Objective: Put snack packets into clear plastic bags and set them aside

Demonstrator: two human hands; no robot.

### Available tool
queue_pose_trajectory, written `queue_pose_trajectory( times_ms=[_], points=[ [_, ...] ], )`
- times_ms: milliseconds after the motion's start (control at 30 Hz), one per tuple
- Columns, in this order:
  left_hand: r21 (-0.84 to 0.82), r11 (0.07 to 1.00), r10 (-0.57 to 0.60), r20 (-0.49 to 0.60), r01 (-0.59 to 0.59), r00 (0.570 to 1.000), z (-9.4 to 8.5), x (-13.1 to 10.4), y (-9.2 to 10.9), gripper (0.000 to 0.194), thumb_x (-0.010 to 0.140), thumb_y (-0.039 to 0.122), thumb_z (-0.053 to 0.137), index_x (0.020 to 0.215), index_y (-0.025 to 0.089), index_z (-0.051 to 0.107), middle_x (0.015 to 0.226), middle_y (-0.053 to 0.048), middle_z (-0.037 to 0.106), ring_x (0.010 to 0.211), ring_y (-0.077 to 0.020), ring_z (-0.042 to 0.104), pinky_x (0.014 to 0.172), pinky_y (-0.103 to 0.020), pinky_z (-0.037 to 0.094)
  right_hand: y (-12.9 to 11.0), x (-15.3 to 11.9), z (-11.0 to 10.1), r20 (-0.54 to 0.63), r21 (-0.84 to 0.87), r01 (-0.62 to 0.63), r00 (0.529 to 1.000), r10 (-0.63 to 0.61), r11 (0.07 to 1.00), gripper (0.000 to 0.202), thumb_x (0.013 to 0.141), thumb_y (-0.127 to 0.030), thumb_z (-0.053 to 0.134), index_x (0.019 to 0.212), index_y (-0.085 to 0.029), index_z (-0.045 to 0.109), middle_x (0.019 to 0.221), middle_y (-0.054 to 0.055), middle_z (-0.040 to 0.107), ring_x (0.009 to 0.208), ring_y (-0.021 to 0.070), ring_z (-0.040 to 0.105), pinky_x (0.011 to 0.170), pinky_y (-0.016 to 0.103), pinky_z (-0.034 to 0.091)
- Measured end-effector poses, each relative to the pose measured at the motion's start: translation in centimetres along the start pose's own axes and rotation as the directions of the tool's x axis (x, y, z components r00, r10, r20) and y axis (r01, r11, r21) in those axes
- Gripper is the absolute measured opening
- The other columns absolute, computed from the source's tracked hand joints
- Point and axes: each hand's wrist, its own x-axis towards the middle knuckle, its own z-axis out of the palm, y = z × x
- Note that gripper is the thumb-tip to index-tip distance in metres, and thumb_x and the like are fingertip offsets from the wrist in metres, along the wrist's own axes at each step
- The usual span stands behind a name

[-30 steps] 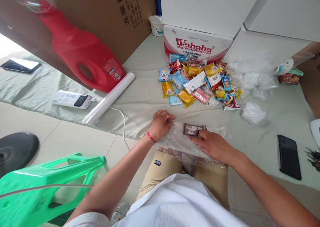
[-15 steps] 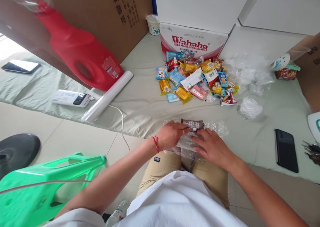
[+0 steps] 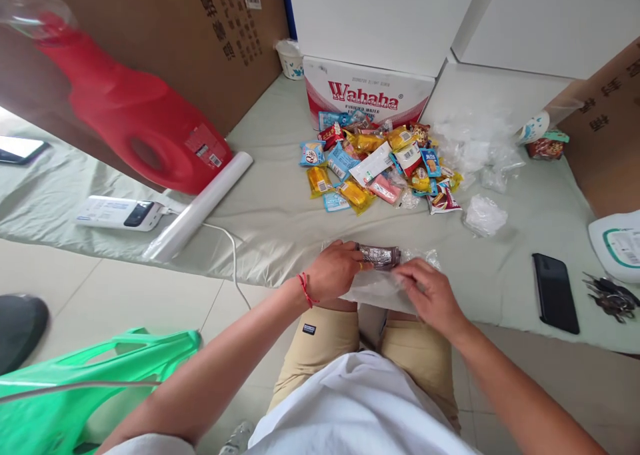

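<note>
A dark brown wrapped snack (image 3: 379, 256) lies on a clear plastic bag or sheet (image 3: 376, 285) at the near edge of the cloth-covered surface. My left hand (image 3: 336, 269), with a red string on the wrist, has its fingers closed on the snack's left end. At the snack's right end my right hand (image 3: 429, 289) pinches the clear plastic between thumb and fingers. Beyond both hands lies a pile of colourful wrapped snacks (image 3: 370, 185). Crumpled clear plastic (image 3: 485, 216) sits right of the pile.
On the left are a red jug (image 3: 145, 118), a clear plastic roll (image 3: 200, 205), a white power bank (image 3: 119, 213) with a cable, and a green stool (image 3: 125, 368). To the right lie a black phone (image 3: 555, 293) and keys (image 3: 611, 296). A Wahaha box (image 3: 365, 93) stands behind.
My right hand has gone from spread fingers on the plastic to a pinch at its right side. My left hand stays at the snack. The whole view has shifted somewhat.
</note>
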Motion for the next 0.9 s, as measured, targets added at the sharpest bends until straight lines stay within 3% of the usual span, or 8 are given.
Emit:
queue_pose_trajectory(
  times_ms=[100, 200, 367, 500, 600, 700, 800, 900],
  points=[
    [-0.018, 1.000, 0.006, 0.015, -0.006, 1.000, -0.5, 0.3, -0.1, 0.040, 0.081, 0.007, 0.051, 0.107, 0.024, 0.076, 0.088, -0.008, 0.073, 0.095, -0.0271, 0.061, 0.078, -0.039, 0.041, 1.1, 4.0, -0.1, -0.041, 0.020, -0.195, 0.980, 0.195, 0.981, 0.025, 0.099, -0.038, 0.053, 0.098, -0.022, 0.072, 0.083, 0.003, 0.067, 0.073, 0.0176, 0.061, 0.066, 0.028, 0.046],
    [-0.110, 0.993, -0.048, -0.016, 0.046, 0.999, -1.0, -0.5, -0.4, 0.045, 0.072, 0.003, 0.049, 0.103, 0.023, 0.075, 0.089, -0.007, 0.075, 0.093, -0.0258, 0.064, 0.082, -0.038, 0.043, 2.4, 6.3, 1.3, -0.024, -0.092, -0.306, 0.952, 0.305, 0.948, 0.024, 0.096, -0.040, 0.051, 0.093, -0.022, 0.067, 0.068, -0.001, 0.062, 0.061, 0.0173, 0.055, 0.059, 0.026, 0.038],
    [-0.273, 0.961, -0.097, -0.203, 0.039, 0.974, -0.1, -3.6, -0.7, 0.072, 0.074, 0.018, 0.055, 0.145, 0.023, 0.052, 0.126, -0.010, 0.072, 0.106, -0.0276, 0.065, 0.097, -0.043, 0.045, 2.7, 6.7, 2.5, -0.036, -0.242, -0.302, 0.952, 0.303, 0.922, 0.024, 0.096, -0.038, 0.045, 0.094, -0.023, 0.064, 0.068, 0.001, 0.065, 0.061, 0.0195, 0.058, 0.059, 0.027, 0.034],
    [-0.230, 0.963, -0.212, -0.303, 0.144, 0.929, 2.5, -3.8, 0.1, 0.062, 0.087, 0.039, 0.065, 0.145, 0.021, 0.053, 0.113, -0.012, 0.075, 0.102, -0.0291, 0.066, 0.093, -0.043, 0.044, 2.2, 6.5, 2.3, -0.028, -0.259, -0.284, 0.958, 0.286, 0.923, 0.026, 0.097, -0.040, 0.044, 0.093, -0.023, 0.063, 0.071, 0.002, 0.067, 0.064, 0.0203, 0.059, 0.060, 0.027, 0.035],
    [-0.403, 0.872, -0.430, -0.358, 0.278, 0.829, 3.6, -2.6, 0.6, 0.032, 0.099, 0.044, 0.050, 0.109, 0.022, 0.072, 0.092, -0.008, 0.078, 0.087, -0.0232, 0.068, 0.085, -0.038, 0.045, 2.2, 6.6, 2.0, 0.014, -0.218, -0.298, 0.951, 0.308, 0.929, 0.027, 0.097, -0.042, 0.044, 0.093, -0.023, 0.063, 0.069, 0.001, 0.064, 0.062, 0.0190, 0.057, 0.060, 0.027, 0.036],
    [-0.578, 0.660, -0.709, -0.269, 0.480, 0.652, 3.4, -1.5, 0.6, 0.049, 0.105, 0.046, 0.034, 0.077, 0.022, 0.067, 0.069, -0.004, 0.071, 0.067, -0.0189, 0.064, 0.068, -0.032, 0.043, 3.2, 6.5, 0.9, 0.108, -0.092, -0.305, 0.943, 0.314, 0.948, 0.028, 0.094, -0.043, 0.048, 0.101, -0.021, 0.065, 0.069, -0.001, 0.063, 0.062, 0.0176, 0.057, 0.060, 0.027, 0.040],
    [-0.559, 0.545, -0.821, -0.204, 0.625, 0.534, 3.1, -1.0, 0.3, 0.036, 0.101, 0.043, 0.042, 0.085, 0.023, 0.068, 0.064, -0.001, 0.068, 0.063, -0.0195, 0.062, 0.061, -0.030, 0.039, 5.2, 6.1, -2.0, 0.194, -0.016, -0.304, 0.933, 0.302, 0.952, 0.033, 0.090, -0.038, 0.055, 0.115, -0.020, 0.065, 0.082, 0.001, 0.069, 0.066, 0.0168, 0.060, 0.062, 0.027, 0.046],
    [-0.394, 0.598, -0.802, -0.302, 0.698, 0.516, 3.5, -0.9, 0.0, 0.021, 0.093, 0.033, 0.053, 0.100, 0.023, 0.070, 0.077, -0.005, 0.071, 0.077, -0.0247, 0.065, 0.066, -0.033, 0.042, 6.6, 5.9, -5.5, -0.003, -0.305, -0.270, 0.959, 0.282, 0.913, 0.032, 0.085, -0.027, 0.057, 0.114, -0.019, 0.069, 0.102, 0.009, 0.070, 0.082, 0.0211, 0.063, 0.075, 0.034, 0.051]
  ],
)
